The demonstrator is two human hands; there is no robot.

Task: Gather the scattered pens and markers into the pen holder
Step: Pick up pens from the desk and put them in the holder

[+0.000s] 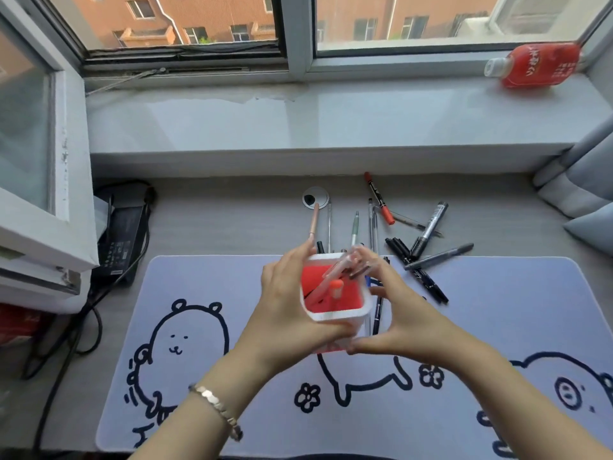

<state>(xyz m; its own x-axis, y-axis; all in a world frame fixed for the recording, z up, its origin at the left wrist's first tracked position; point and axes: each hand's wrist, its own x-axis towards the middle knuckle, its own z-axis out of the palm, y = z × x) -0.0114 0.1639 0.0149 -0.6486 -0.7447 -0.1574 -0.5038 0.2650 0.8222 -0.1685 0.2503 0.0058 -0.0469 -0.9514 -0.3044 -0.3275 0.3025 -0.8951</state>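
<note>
A white pen holder (338, 315) with a red inside stands above the desk mat, with a pink pen and an orange-capped marker in it. My left hand (292, 313) grips its left wall. My right hand (401, 320) holds its right side, fingers over the rim near the pens. Scattered behind it on the desk lie a red marker (378, 197), a silver-black marker (429, 227), a grey marker (441, 255), black markers (414, 270), a copper pen (313, 222) and several thin pens (371, 224). A black pen (378, 313) lies by my right palm.
A pale desk mat (205, 293) with bear drawings covers the near desk. A cable grommet (315, 195) sits behind the pens. A black power adapter with cables (122, 234) lies at the left. A red bottle (534, 66) lies on the windowsill. Curtain folds (583, 180) hang at the right.
</note>
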